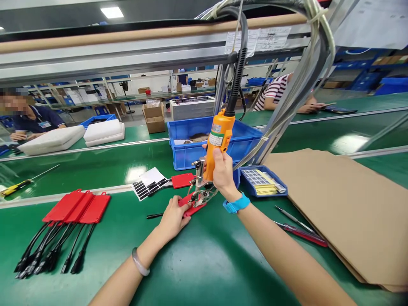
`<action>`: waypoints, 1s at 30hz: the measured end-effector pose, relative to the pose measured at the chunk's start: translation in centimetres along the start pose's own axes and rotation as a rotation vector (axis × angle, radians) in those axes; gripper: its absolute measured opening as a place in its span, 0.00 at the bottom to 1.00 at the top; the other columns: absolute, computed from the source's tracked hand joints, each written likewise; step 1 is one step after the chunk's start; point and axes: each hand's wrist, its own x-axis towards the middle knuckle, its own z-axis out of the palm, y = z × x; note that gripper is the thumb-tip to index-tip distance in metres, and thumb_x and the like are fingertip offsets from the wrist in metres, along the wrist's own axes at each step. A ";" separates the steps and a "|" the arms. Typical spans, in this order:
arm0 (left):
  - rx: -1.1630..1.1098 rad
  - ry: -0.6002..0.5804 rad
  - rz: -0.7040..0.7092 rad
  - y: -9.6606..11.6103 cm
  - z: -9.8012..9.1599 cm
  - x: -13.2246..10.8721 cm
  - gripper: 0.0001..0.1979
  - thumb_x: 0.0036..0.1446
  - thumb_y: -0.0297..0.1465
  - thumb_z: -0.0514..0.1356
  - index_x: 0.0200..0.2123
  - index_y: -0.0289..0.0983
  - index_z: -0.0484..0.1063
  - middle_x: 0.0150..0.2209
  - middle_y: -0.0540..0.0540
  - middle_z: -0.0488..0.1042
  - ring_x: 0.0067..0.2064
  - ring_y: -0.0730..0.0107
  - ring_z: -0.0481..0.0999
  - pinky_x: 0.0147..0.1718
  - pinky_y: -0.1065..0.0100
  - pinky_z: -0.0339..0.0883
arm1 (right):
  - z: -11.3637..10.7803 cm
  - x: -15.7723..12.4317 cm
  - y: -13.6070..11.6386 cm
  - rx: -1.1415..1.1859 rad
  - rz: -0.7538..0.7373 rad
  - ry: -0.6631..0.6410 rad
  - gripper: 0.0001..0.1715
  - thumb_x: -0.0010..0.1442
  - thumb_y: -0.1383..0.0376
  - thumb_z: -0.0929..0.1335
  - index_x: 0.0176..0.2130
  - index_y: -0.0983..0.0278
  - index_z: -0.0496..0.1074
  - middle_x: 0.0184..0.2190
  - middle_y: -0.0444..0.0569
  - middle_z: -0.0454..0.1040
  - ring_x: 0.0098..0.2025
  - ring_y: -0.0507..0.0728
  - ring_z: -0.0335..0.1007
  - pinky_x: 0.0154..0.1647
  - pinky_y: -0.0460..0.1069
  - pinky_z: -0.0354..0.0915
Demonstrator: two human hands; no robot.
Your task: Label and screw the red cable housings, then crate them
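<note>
— Started where? (Clock centred on the red tag under the tool.)

— At nine o'clock, far out: spotted a yellow-handled screwdriver (pixel 14 186) lying alone on the green belt (pixel 207 263). Nearer, at eight, found a stack of red tags (pixel 78 207) with black cords trailing toward seven.

— And across the belt?

— At ten, noted white foam blocks (pixel 103 131), with a seated co-worker (pixel 35 121) behind them. At eleven, close in, saw a label sheet (pixel 148 182) with black strips, just beside a spare red plate (pixel 182 180).

— Then the middle?

— Found the left hand (pixel 174 219) reaching in from seven, fingers stretched forward and together, tips pressed on the near end of the red tag (pixel 191 209), pinning it to the belt. Found the right hand (pixel 223 172) directly above, clamped around the lower body of the orange power screwdriver (pixel 219 138), held nearly upright with its metal nose down on the tag. Couldn't make out the bit itself.

— Further right?

— At twelve, saw a blue bin (pixel 191 155). At two, just beside the right wrist, noted a small blue tray (pixel 280 191) of yellow label sheets. At four, spotted red-handled tools (pixel 302 233) touching the edge of a big cardboard sheet (pixel 344 204) spread out at three.
</note>
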 end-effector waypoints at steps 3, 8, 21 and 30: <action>-0.008 -0.008 -0.009 0.1 -0.2 0.0 0.22 0.57 0.31 0.60 0.56 0.41 0.68 0.50 0.39 0.58 0.51 0.55 0.64 0.53 0.52 0.64 | 0.1 -0.3 0.0 -0.019 -0.018 -0.008 0.33 0.58 0.40 0.64 0.44 0.66 0.70 0.21 0.43 0.65 0.19 0.50 0.60 0.21 0.46 0.66; 0.010 -0.022 -0.016 0.3 -0.2 -0.1 0.21 0.58 0.32 0.60 0.55 0.39 0.69 0.50 0.39 0.58 0.50 0.54 0.64 0.52 0.53 0.64 | 0.4 -1.3 0.2 -0.045 -0.049 0.017 0.31 0.58 0.40 0.65 0.39 0.65 0.68 0.20 0.43 0.65 0.19 0.50 0.61 0.19 0.45 0.63; 0.187 0.007 0.140 -0.1 0.4 -0.1 0.22 0.62 0.30 0.53 0.59 0.37 0.63 0.59 0.34 0.56 0.59 0.49 0.60 0.57 0.50 0.61 | 0.1 -0.5 -3.3 0.062 -0.103 0.052 0.30 0.59 0.42 0.64 0.44 0.64 0.70 0.23 0.44 0.66 0.16 0.49 0.60 0.15 0.46 0.59; 0.289 -0.013 0.144 -0.2 0.9 0.4 0.23 0.64 0.28 0.49 0.62 0.40 0.60 0.62 0.33 0.58 0.61 0.48 0.60 0.57 0.48 0.62 | 0.9 3.4 -2.7 0.024 -0.146 0.033 0.33 0.56 0.39 0.65 0.43 0.64 0.71 0.20 0.43 0.64 0.17 0.50 0.60 0.17 0.46 0.62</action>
